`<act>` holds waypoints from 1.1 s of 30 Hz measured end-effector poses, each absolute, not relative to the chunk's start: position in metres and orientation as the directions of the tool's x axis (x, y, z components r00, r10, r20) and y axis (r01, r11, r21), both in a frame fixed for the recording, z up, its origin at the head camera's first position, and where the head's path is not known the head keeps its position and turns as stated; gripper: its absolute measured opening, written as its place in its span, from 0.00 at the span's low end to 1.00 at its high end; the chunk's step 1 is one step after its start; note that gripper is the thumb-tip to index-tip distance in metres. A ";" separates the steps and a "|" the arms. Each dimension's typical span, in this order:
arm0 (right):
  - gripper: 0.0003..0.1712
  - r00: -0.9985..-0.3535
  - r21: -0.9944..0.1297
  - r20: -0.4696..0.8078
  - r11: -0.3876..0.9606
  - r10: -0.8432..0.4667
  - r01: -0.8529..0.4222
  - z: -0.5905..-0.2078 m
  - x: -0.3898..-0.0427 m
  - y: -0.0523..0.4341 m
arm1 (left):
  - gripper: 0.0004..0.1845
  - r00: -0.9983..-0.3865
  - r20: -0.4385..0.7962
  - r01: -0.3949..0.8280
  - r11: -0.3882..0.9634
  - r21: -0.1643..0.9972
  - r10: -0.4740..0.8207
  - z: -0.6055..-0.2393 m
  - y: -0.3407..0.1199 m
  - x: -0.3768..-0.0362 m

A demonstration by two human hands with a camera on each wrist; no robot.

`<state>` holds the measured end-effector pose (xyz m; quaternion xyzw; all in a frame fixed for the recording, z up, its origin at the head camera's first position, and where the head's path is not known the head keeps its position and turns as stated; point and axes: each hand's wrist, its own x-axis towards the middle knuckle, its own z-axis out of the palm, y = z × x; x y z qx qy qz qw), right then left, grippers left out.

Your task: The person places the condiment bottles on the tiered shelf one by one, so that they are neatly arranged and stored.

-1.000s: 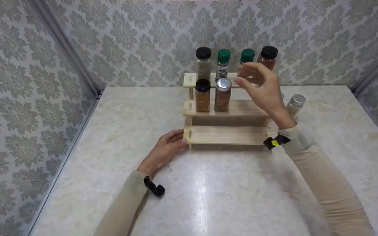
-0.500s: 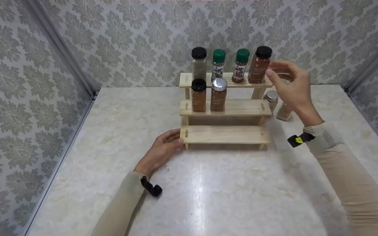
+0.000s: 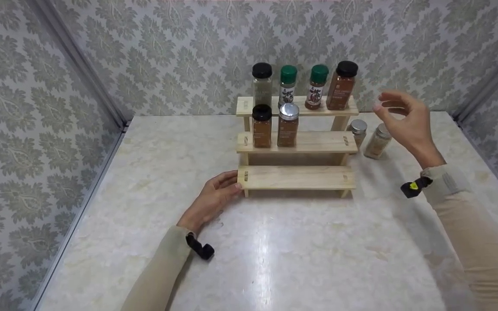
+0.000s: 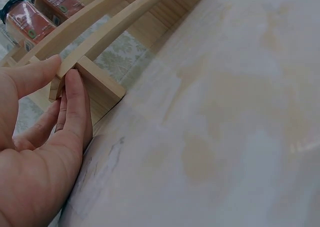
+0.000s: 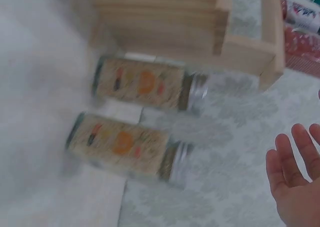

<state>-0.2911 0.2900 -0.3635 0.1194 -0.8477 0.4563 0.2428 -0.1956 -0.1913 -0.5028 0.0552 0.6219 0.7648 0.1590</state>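
Note:
A three-step wooden spice rack [image 3: 296,178] stands on the table. My left hand [image 3: 214,196] holds the left end of its lowest shelf; in the left wrist view the thumb [image 4: 42,77] lies on top and fingers reach underneath. Off the rack's right side, my right hand [image 3: 409,123] is in the air with loosely bent fingers, holding nothing. Closest below it is a silver-lidded spice jar [image 3: 378,140], beside a matching jar [image 3: 357,131] that the middle shelf partly hides. Both stand upright; the right wrist view shows their pale contents and orange label marks.
On the top shelf stand a black-capped jar [image 3: 262,88], two green-capped shakers [image 3: 287,88] and a reddish black-capped jar [image 3: 342,90]. The middle shelf carries a black-capped brown jar [image 3: 262,131] and a silver-capped one [image 3: 288,131] at its left. A patterned wall [image 3: 188,56] rises behind.
My right hand has moved rightward from the silver-capped jar on the middle shelf, past the rack's end, uncovering the top shelf's right side and both silver-lidded jars. The left hand keeps its hold.

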 end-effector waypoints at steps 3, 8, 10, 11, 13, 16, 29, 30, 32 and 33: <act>0.28 -0.880 -0.714 0.475 0.591 0.015 -0.375 -0.372 -0.294 0.302 | 0.32 -0.943 -0.115 -0.176 -0.175 0.969 0.311 -0.502 -0.192 -0.196; 0.35 -0.926 -0.730 0.377 0.618 0.006 -0.293 -0.389 -0.298 0.320 | 0.32 -0.942 -0.133 -0.204 -0.210 0.956 0.309 -0.501 -0.192 -0.195; 0.37 -0.941 -0.742 0.339 0.614 -0.003 -0.269 -0.398 -0.299 0.327 | 0.32 -0.941 -0.137 -0.211 -0.222 0.952 0.308 -0.501 -0.192 -0.195; 0.38 -0.948 -0.746 0.319 0.616 -0.006 -0.255 -0.403 -0.299 0.329 | 0.32 -0.942 -0.137 -0.211 -0.221 0.952 0.307 -0.501 -0.192 -0.195; 0.39 -0.960 -0.755 0.281 0.615 -0.011 -0.228 -0.412 -0.298 0.334 | 0.32 -0.943 -0.133 -0.205 -0.217 0.954 0.305 -0.501 -0.191 -0.195; 0.40 -0.971 -0.760 0.240 0.618 -0.018 -0.199 -0.426 -0.298 0.339 | 0.32 -0.944 -0.126 -0.196 -0.212 0.957 0.305 -0.502 -0.191 -0.195; 0.36 -0.960 -0.761 0.279 0.614 0.021 -0.208 -0.450 -0.300 0.336 | 0.29 -0.950 -0.133 -0.191 -0.187 0.964 0.282 -0.502 -0.191 -0.195; 0.35 -0.959 -0.760 0.284 0.616 0.023 -0.210 -0.451 -0.300 0.336 | 0.29 -0.949 -0.134 -0.193 -0.190 0.963 0.284 -0.502 -0.191 -0.195; 0.33 -0.955 -0.757 0.294 0.616 0.028 -0.215 -0.452 -0.300 0.336 | 0.30 -0.948 -0.135 -0.196 -0.195 0.961 0.289 -0.501 -0.190 -0.195; 0.33 -0.953 -0.753 0.301 0.621 0.029 -0.219 -0.452 -0.300 0.337 | 0.31 -0.947 -0.132 -0.195 -0.195 0.961 0.294 -0.501 -0.190 -0.195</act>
